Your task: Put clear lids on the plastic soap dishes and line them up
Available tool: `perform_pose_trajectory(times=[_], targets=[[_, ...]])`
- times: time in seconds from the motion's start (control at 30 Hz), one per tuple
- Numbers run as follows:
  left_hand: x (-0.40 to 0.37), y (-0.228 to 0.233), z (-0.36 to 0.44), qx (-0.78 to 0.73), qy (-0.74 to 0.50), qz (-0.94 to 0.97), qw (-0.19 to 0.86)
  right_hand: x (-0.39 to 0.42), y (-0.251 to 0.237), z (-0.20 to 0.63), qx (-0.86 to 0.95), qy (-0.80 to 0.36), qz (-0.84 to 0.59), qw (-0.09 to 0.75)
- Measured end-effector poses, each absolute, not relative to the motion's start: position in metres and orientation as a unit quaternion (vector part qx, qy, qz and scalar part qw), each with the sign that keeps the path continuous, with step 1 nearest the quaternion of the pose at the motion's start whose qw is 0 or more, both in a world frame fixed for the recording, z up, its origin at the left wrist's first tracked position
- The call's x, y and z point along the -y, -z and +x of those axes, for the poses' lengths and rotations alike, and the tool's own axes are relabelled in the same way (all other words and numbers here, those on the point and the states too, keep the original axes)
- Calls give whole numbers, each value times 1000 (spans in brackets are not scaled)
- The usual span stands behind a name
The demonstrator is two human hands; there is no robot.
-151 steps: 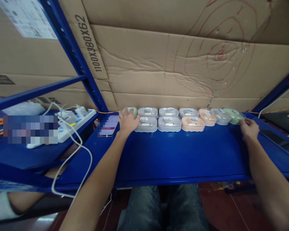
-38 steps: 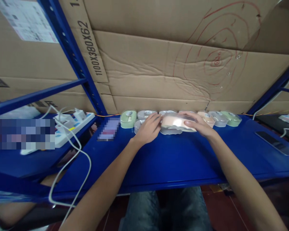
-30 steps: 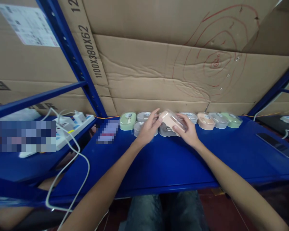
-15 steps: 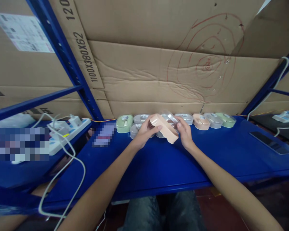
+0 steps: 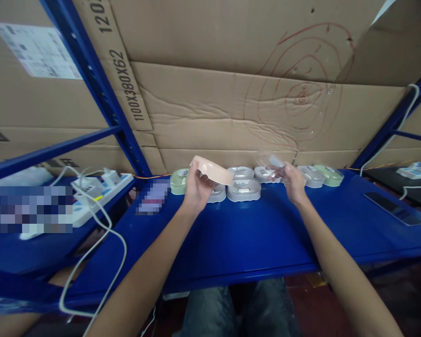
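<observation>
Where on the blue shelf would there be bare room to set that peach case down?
Free: the blue shelf between the row of cases and its front edge. Crowded: the back, by the cardboard wall.

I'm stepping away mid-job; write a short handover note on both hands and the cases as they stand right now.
Left hand holds the peach case base lifted above the blue shelf.
Right hand holds the clear lid, pulled apart from the base.
Done: this one case is opened.
Left: the other cases, among them a green case and a grey case, sit shut in rows by the cardboard wall.
</observation>
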State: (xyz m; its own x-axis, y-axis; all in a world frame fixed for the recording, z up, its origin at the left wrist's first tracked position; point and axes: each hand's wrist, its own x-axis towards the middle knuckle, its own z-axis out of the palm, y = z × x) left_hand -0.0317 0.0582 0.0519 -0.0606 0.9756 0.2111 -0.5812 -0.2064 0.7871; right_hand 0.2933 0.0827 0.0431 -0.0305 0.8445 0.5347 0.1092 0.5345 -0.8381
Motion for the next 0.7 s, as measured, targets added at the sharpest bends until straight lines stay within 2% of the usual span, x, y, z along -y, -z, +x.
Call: perform_pose_trajectory(times=[0.17,0.3,0.47,0.7], targets=[[-58,-55,-31,-232,-682,320,615,-73,-58,372,751,-276,-456,390],[-56,-55,-30,-226,-677,318,624,-73,-55,388,809,-218,-491,238],[-53,-54,-28,-239,-667,330,624,-78,-43,370,846,-181,-463,192],[-49,-56,-25,-238,-653,342,632,-78,-33,357,848,-111,-482,188]])
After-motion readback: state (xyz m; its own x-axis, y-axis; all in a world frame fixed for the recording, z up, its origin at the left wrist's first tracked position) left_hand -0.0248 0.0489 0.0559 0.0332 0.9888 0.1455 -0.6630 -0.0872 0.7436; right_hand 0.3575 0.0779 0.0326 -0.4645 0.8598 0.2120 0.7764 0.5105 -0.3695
